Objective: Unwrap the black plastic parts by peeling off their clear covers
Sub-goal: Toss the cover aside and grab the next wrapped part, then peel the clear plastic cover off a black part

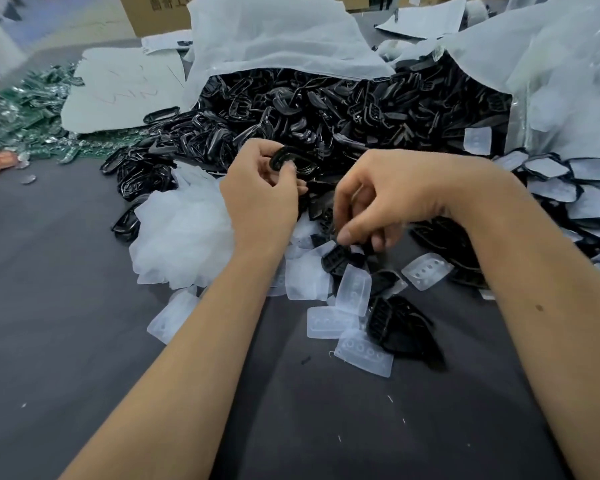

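While both forearms reach forward over the dark bench (84,306), the scene reads as follows.

Left hand (260,199): raised above the bench, back of the hand toward the camera, wrist bent slightly; its fingers curl round a black ring-shaped part (291,162), thumb pressed on the rim.

Right hand (388,199): held lower, knuckles up, wrist flexed downward; thumb and fingers (347,233) pinch the top edge of a small black slotted part (336,259), which hangs just over the loose covers.

Clear covers (354,289): several peeled ones lie scattered on the bench under and beside the right hand, among a few bare black parts.

Heap of black parts (326,109): spills from an open white bag (274,36) just behind both hands.

White crumpled film (181,237): piled beside the left forearm.

Green circuit boards (25,109): far left, well apart.
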